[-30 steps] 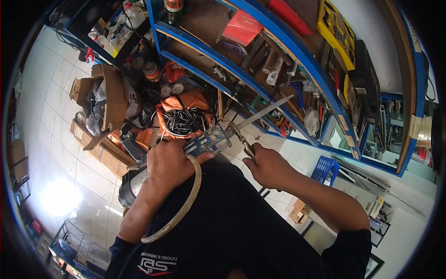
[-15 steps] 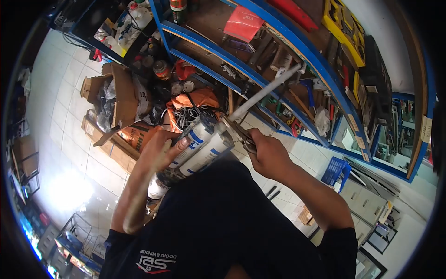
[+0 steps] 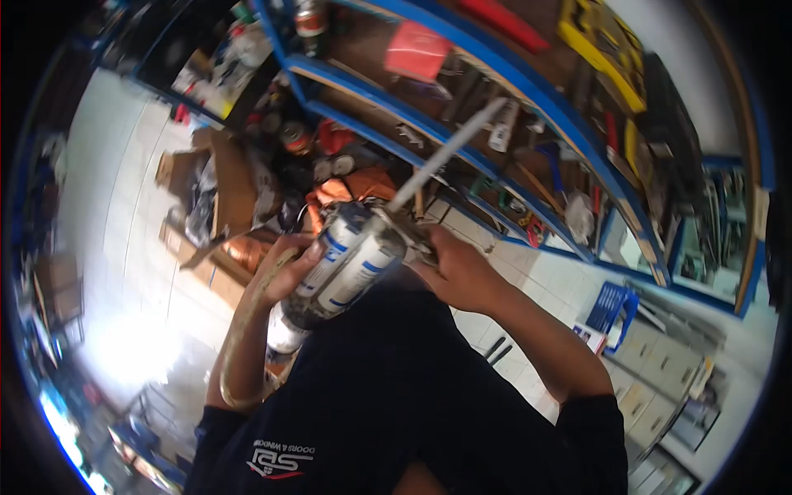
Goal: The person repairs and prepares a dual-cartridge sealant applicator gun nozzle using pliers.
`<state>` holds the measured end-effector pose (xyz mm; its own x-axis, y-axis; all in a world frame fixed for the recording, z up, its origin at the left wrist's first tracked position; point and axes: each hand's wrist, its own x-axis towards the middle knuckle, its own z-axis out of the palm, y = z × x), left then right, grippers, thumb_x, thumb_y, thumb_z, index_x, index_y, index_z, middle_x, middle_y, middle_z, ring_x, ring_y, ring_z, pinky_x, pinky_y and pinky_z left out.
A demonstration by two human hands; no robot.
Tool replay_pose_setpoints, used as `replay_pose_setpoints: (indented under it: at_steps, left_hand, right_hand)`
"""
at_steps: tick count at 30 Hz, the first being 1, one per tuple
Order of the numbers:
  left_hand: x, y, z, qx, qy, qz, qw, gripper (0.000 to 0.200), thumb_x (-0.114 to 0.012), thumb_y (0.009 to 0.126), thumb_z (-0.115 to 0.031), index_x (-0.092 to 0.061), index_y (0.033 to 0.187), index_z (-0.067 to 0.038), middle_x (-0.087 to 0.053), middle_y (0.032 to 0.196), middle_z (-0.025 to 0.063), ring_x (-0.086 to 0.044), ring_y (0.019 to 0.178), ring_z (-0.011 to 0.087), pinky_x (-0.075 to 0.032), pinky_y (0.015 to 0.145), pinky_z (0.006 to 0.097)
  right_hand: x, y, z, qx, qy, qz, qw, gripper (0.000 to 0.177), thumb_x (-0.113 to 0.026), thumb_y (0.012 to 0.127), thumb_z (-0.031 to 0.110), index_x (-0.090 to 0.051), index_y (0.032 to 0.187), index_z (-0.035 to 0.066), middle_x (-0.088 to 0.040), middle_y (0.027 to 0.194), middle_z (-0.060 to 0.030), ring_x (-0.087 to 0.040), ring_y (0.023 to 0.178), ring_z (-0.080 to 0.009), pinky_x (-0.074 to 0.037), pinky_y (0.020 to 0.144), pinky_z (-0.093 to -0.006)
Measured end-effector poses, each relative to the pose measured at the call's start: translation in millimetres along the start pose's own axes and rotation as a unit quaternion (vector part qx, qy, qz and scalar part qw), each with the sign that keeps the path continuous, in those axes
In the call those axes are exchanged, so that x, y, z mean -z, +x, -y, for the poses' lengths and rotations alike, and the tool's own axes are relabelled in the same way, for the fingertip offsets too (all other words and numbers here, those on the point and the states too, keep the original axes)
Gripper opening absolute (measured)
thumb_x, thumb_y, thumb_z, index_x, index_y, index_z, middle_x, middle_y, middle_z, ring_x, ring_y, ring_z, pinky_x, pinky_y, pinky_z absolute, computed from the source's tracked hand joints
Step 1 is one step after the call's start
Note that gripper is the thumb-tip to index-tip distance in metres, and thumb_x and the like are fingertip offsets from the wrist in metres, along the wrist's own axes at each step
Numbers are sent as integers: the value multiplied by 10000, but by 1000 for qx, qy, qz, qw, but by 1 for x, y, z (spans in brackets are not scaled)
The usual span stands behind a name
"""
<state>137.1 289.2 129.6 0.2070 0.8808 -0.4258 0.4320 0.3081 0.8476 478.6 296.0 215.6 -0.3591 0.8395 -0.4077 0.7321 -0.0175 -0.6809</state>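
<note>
Held in front of my body is a pair of white cylindrical cartridges (image 3: 356, 270) with blue bands and dark, dirty ends. My left hand (image 3: 290, 274) is closed around their left side, with its thumb lying over the front. A long pale rod or tube (image 3: 450, 154) slants up and right from their top end. There my right hand (image 3: 455, 268) grips a worn metal tool (image 3: 410, 234) that looks like pliers; blur and fingers partly hide it. Along my left forearm curves a yellowish hose (image 3: 237, 356), and a silvery rounded part (image 3: 285, 337) sits below the cartridges.
Ahead stands a blue-framed shelf (image 3: 396, 136) with tools and a yellow case (image 3: 601, 51). An open cardboard box (image 3: 228, 186) and an orange bag (image 3: 356, 185) lie on the left. Cabinet drawers (image 3: 648, 359) and a blue basket (image 3: 609, 318) are at the right.
The cartridges, rod and my right hand have shifted slightly left in view. The camera view has turned a little and is more blurred. Both hands keep their grip.
</note>
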Motion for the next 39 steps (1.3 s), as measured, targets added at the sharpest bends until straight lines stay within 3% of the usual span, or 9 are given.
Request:
replay_pose_setpoints:
  at_steps: [5,7,15,20,24,27,32,36,39]
  left_hand:
    - [11,9,42,20,-100,30,994,380,-587,1078,-363,-663,1183,-6,-688,1122,99,-613,1062,204,-486,939,369]
    - [28,10,65,26,-180,116,976,636,-541,1097,-510,-497,1501,-21,-607,1432,115,-583,1280,229,-466,1096,410]
    - [46,14,64,77,-292,109,947,716,-603,1037,-610,-553,1425,-10,-634,1360,106,-581,1245,212,-457,1083,397]
    - [44,23,47,-16,-198,153,968,733,-547,1083,-541,-428,1575,-11,-585,1491,118,-562,1367,244,-452,1151,423]
    - [29,1,-46,66,208,49,975,633,-583,1043,-572,-741,1141,34,-742,1039,168,-693,1015,275,-513,903,429]
    - [30,12,-35,3,64,110,992,788,-566,999,-713,-753,1048,52,-718,868,143,-656,867,201,-513,781,380]
    - [32,9,-37,138,-17,166,976,890,-456,1008,-779,-739,1151,53,-682,1202,212,-641,1152,310,-512,952,451]
    - [27,-17,-55,64,37,3,997,1035,-470,888,-920,-754,1069,59,-725,864,156,-711,909,299,-547,845,443]
    - [16,-17,-13,38,26,0,999,873,-558,933,-799,-744,1078,41,-747,951,243,-727,958,356,-547,857,484]
  right_hand:
    - [-6,3,-34,-90,371,191,904,765,-773,884,516,-496,1364,-11,-648,1286,-192,-638,1232,-238,-508,1046,-375]
    - [-1,-5,-35,-71,428,130,891,762,-805,867,485,-477,1359,4,-643,1269,-160,-632,1194,-191,-508,1028,-345]
    - [-26,-77,-42,-35,448,-200,871,983,-917,831,302,-362,1557,-58,-585,1450,-209,-601,1319,-310,-463,1133,-376]
    - [30,-118,-69,-3,591,87,802,687,-748,980,205,-422,1544,-14,-588,1488,-217,-587,1375,-338,-487,1110,-442]
    - [9,-92,-95,205,652,203,701,673,-680,980,222,-435,1535,-68,-559,1497,-293,-524,1391,-536,-356,1171,-675]
    - [6,-84,-101,206,699,244,640,632,-683,968,256,-507,1459,-102,-600,1407,-315,-525,1374,-563,-346,1164,-709]
    - [48,-50,-78,18,637,164,753,602,-672,1004,312,-550,1424,-103,-690,1272,-225,-618,1306,-390,-408,1165,-578]
    - [15,-21,-48,-94,240,66,964,452,-671,1032,246,-597,1402,-1,-736,1167,-83,-662,1203,-191,-486,1068,-341]
    - [7,2,13,-172,61,138,973,381,-655,1020,345,-624,1252,44,-731,1019,-165,-719,985,-293,-541,871,-428]
